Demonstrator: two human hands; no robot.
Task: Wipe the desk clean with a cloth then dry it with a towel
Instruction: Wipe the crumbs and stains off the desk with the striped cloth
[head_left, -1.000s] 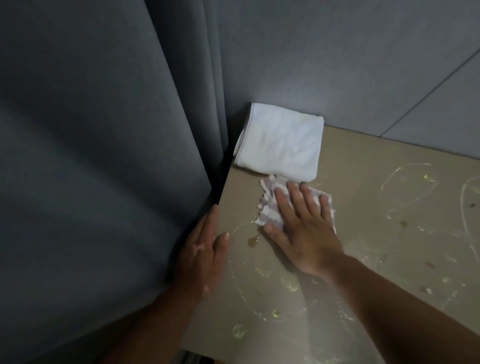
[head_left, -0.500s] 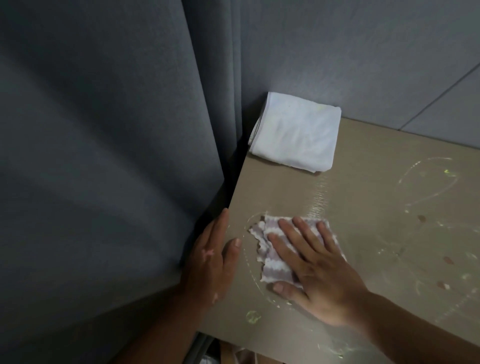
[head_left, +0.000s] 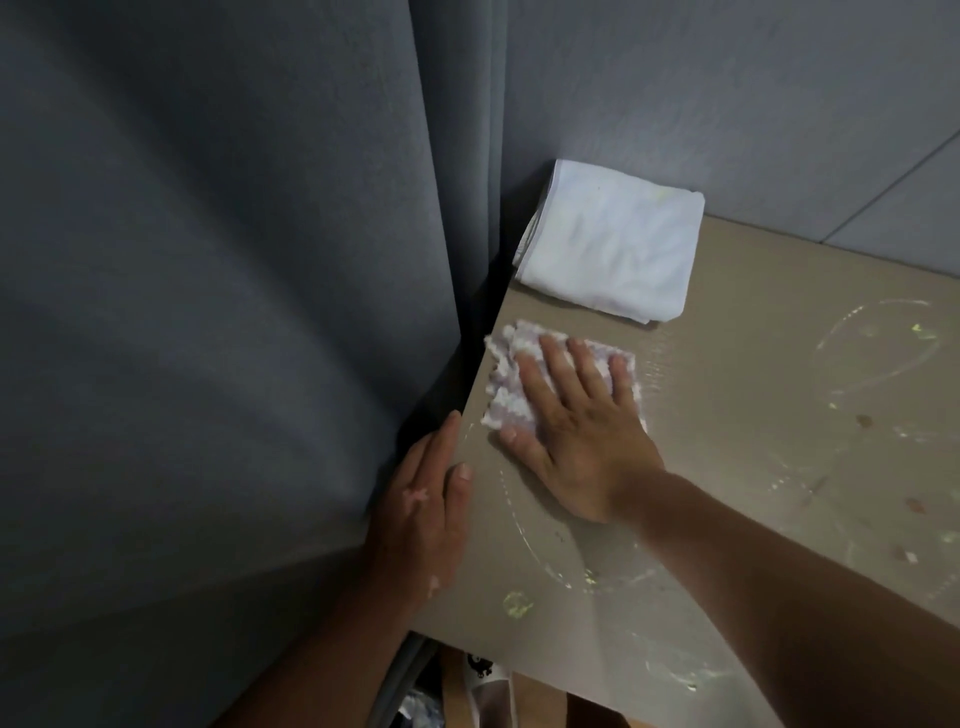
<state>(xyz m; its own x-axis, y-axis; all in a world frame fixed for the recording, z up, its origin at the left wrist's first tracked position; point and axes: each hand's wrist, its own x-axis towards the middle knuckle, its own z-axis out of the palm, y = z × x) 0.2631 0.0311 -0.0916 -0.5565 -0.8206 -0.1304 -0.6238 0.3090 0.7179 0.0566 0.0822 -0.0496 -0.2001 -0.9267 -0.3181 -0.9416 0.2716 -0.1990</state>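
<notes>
The right hand (head_left: 576, 431) is laid flat on a purple and white cloth (head_left: 511, 384). Its fingers (head_left: 558, 364) are stretched out straight and spread a little. Nothing is gripped. The cloth is only pressed down onto the tan surface (head_left: 753, 415).

The cloth is found under the fingers. It sticks out a bit past the fingertips and past the thumb side, close to the left edge of the surface. Just beyond the fingertips, a folded white towel (head_left: 608, 244) is seen in the far corner. A thin strip of bare surface is left between the towel and the cloth.

The left hand (head_left: 426, 499) is rested on the left edge of the surface, beside the right thumb. Its fingers (head_left: 441, 447) are kept straight and close together, and nothing is held. A grey curtain (head_left: 208, 312) is hung just beside them.

Pale rings and small yellow and brown marks (head_left: 862, 421) are seen to the right of the right fingers.

Half a second ago the cloth was nearer the person and well apart from the towel. It has been pushed forward towards the towel. The left hand has been kept at the same edge.
</notes>
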